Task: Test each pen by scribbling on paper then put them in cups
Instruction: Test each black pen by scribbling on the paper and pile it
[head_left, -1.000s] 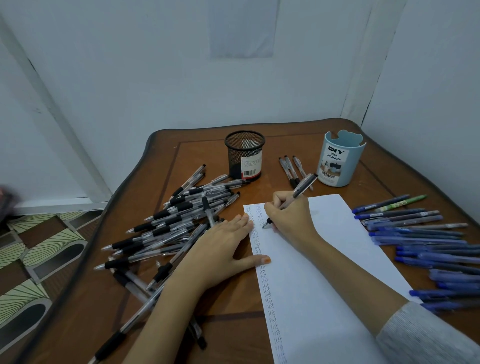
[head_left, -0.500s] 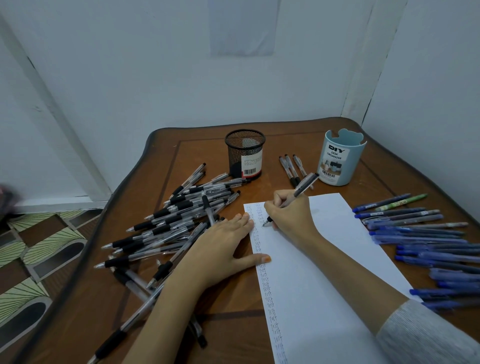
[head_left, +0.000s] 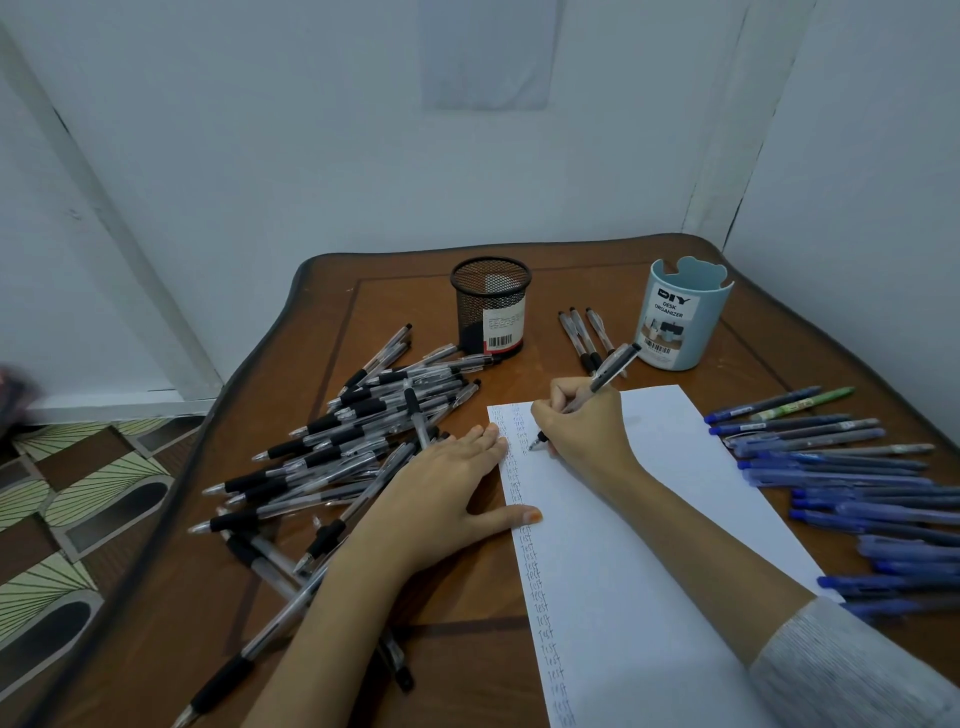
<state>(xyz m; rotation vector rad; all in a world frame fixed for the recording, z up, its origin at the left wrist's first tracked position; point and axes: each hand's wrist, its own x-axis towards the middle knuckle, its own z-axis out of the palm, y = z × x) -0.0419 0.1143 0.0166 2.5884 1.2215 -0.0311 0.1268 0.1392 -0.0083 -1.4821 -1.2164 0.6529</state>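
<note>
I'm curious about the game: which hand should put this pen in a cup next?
Probably right: the right hand grips the pen, blue cup just beyond it; the left hand lies flat, touching the paper.

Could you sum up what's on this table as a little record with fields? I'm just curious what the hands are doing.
Right hand: grips a black pen, tip on the paper
Left hand: flat, resting on the paper's left edge
Writing: columns of "test" down the paper's left side
Cups: black mesh cup and blue cup, no pens sticking out
Loose pens: black pile left of paper, blue pens right
</note>
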